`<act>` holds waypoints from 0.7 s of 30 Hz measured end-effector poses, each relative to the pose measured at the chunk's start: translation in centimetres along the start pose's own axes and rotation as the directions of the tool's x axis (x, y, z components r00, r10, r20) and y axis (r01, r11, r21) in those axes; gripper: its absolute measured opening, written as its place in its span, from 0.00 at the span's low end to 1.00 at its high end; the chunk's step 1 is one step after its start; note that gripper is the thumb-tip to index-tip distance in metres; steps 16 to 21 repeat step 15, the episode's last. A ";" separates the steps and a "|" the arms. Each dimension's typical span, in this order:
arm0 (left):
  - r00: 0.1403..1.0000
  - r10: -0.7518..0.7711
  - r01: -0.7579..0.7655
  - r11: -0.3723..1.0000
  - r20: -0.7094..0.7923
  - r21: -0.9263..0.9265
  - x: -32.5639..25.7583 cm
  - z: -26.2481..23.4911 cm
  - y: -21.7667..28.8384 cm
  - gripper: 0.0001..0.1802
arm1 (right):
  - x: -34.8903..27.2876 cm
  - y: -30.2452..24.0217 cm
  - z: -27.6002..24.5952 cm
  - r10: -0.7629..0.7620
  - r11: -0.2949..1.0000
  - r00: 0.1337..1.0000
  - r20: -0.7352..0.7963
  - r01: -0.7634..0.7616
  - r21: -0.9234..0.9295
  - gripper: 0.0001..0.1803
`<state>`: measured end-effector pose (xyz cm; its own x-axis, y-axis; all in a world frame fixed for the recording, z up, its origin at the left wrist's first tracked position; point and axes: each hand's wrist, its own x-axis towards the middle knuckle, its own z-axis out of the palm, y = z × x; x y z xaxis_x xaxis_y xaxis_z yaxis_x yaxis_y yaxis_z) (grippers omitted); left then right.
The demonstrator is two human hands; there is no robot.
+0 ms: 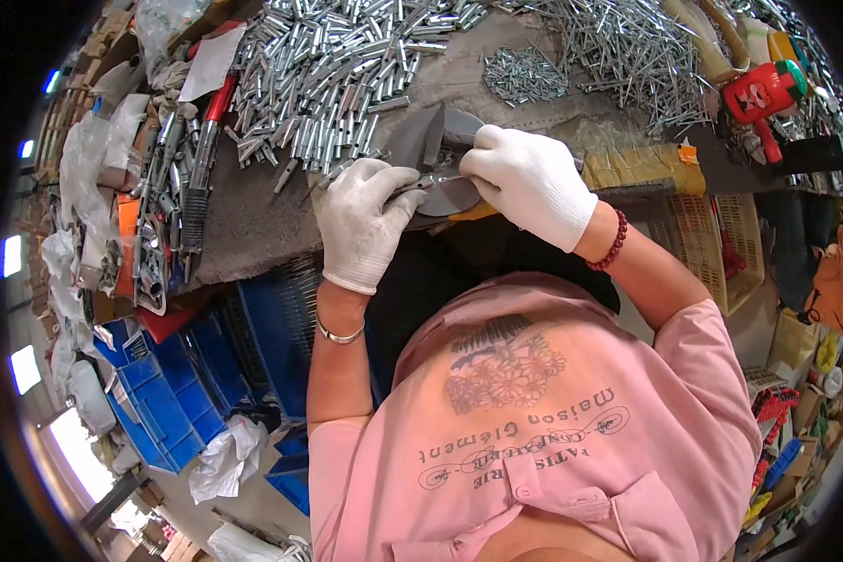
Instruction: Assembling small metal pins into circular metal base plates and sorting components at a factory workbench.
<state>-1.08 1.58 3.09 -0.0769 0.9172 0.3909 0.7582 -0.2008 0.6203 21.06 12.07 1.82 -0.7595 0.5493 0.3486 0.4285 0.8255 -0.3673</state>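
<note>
Both my hands wear white knit gloves and meet at the near edge of the grey workbench (253, 220). My left hand (361, 225) is closed, its thumb and fingers pinching a short metal tube (410, 189). My right hand (529, 178) is pinched around the end of a thin metal rod (448, 178), which points toward the tube. Whether rod and tube touch is too small to tell. Just behind the fingers stands a dark grey round metal fixture (412, 140) with an upright plate, partly hidden by my right hand.
Loose metal tubes (323, 70) are heaped at the back left, long thin pins (618, 56) at the back right, and small screws or pins (525, 77) between them. A red bottle with green cap (763, 92) stands right. Blue bins (164, 403) sit below left, a yellow crate (721, 248) below right.
</note>
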 end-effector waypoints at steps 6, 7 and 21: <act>0.996 -0.093 0.093 0.993 0.005 -0.070 -0.3 0.6 -0.2 0.08 | 0.3 0.0 0.2 0.013 1.000 1.000 0.027 -0.013 0.013 0.04; 0.995 -0.098 0.098 0.991 0.007 -0.090 -0.4 0.6 -0.2 0.08 | 0.3 0.0 0.2 0.006 1.000 1.000 0.017 -0.006 0.029 0.04; 0.994 -0.108 0.105 0.984 -0.017 -0.142 -0.9 1.4 0.1 0.08 | 0.4 0.5 0.7 -0.047 0.992 0.999 0.015 0.045 0.115 0.03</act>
